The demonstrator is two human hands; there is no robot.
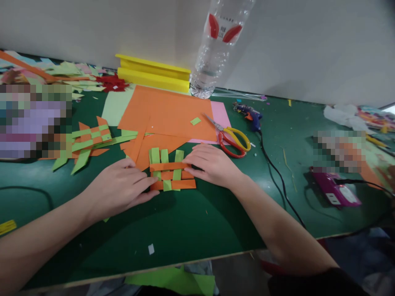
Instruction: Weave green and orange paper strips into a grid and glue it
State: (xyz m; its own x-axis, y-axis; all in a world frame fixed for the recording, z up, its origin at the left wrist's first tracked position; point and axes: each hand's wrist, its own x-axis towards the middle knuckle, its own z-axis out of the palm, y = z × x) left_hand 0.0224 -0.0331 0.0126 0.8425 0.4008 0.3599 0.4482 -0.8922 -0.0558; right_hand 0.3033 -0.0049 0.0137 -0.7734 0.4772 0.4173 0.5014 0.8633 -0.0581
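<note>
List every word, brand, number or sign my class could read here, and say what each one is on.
No text can be read with certainty.
Bottle label: dark characters between two red shapes, too small and blurred to quote.
Purple box: marks on its pale patches, too small to read.
Yellow scrap: dark marks, too blurred to tell whether they are writing.
Woven strips: no text visible.

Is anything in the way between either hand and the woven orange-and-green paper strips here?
Nothing visible: the left hand touches the left end of the woven strips, and the right hand touches the right end. The scissors lie beyond the right hand, not in between.
</note>
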